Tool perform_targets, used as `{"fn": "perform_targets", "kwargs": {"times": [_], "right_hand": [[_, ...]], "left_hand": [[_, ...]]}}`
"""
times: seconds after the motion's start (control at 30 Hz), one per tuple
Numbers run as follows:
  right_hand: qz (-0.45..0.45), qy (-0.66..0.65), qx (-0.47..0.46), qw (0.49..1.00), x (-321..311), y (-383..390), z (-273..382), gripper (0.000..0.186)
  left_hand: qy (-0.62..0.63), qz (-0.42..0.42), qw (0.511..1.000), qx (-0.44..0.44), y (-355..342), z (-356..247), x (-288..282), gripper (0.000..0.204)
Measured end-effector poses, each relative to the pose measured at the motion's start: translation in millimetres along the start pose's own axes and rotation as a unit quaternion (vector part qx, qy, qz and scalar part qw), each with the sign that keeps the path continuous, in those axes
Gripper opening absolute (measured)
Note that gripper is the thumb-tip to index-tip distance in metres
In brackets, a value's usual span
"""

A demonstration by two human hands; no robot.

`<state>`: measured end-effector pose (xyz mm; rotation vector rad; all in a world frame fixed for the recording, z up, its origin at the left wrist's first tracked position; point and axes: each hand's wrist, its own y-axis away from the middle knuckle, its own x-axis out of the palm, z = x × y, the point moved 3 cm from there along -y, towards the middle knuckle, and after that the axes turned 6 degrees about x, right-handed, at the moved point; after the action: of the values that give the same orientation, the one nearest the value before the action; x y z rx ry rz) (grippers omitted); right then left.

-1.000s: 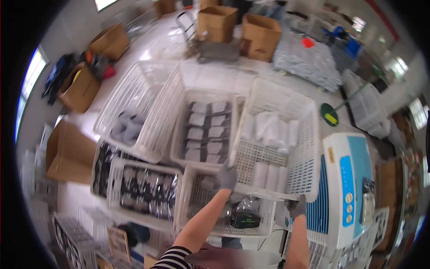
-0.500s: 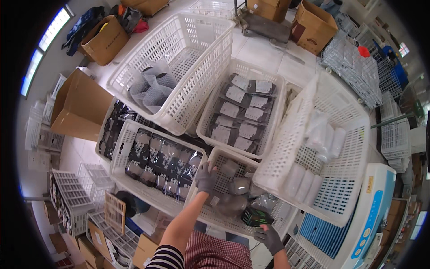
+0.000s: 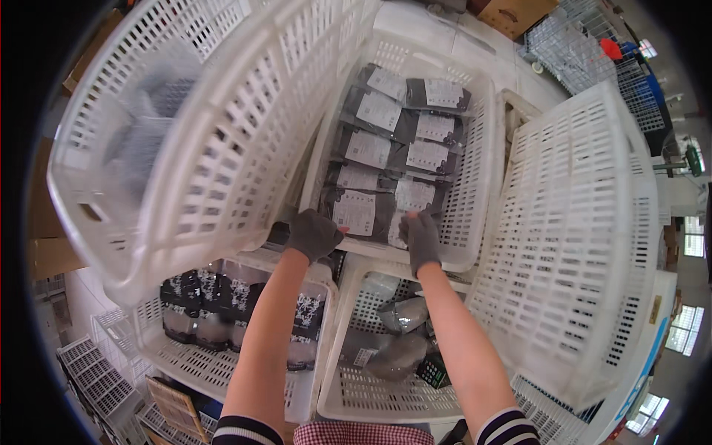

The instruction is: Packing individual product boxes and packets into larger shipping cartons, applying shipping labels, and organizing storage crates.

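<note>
A white basket point(image 3: 473, 200) in the middle holds two columns of dark, flat plastic-bagged packs point(image 3: 368, 148) with white labels. Grey-gloved, my left hand point(image 3: 313, 236) curls at that basket's near left corner, beside the nearest left pack point(image 3: 354, 213). Its fingers are closed; what they grip is hidden. My right hand point(image 3: 421, 239), in a matching glove with bare fingertips, pinches at the edge of the nearest right pack point(image 3: 398, 226). Both forearms pass over the lower baskets.
A tall white basket point(image 3: 222, 170) with bubble-wrapped items point(image 3: 148, 119) rises at left. Another white basket point(image 3: 564, 245) stands tilted at right. Nearer are a basket of black patterned packs point(image 3: 196, 304) and a basket point(image 3: 356, 400) of grey bagged items point(image 3: 400, 356).
Both hands have moved up and forward to the middle basket. My right hand has left the dark green box in the near basket. The view has shifted closer to the baskets.
</note>
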<state>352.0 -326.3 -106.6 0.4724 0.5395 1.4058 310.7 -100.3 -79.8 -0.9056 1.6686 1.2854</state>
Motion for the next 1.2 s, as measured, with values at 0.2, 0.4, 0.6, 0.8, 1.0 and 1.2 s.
{"fn": "perform_targets", "kwargs": {"times": [0.2, 0.4, 0.6, 0.8, 1.0, 1.2], "right_hand": [[0.014, -0.012, 0.086, 0.996, 13.9, -155.3, -40.4, 0.020], [-0.109, -0.021, -0.056, 0.992, 8.8, -207.7, 9.2, 0.025], [-0.141, -0.186, 0.058, 0.971, 3.1, -274.2, 33.9, 0.018], [-0.101, -0.313, 0.184, 0.926, 21.4, -277.9, 57.1, 0.017], [0.009, 0.244, 0.033, 0.969, 37.1, -323.5, 54.2, 0.029], [0.002, -0.321, 0.215, 0.922, 41.0, -343.1, 28.9, 0.040]], "left_hand": [[0.042, -0.239, 0.966, 0.086, -4.9, 7.9, 11.4, 0.026], [0.057, -0.217, 0.969, 0.102, -13.2, -4.2, 4.1, 0.020], [0.085, -0.205, 0.969, 0.110, -17.9, -4.8, 1.2, 0.018], [0.088, -0.185, 0.974, 0.099, -17.9, 0.7, 2.5, 0.015], [0.088, -0.176, 0.975, 0.100, -19.0, -0.2, 0.7, 0.015], [0.093, -0.178, 0.974, 0.103, -25.3, -5.4, 0.7, 0.020]]}}
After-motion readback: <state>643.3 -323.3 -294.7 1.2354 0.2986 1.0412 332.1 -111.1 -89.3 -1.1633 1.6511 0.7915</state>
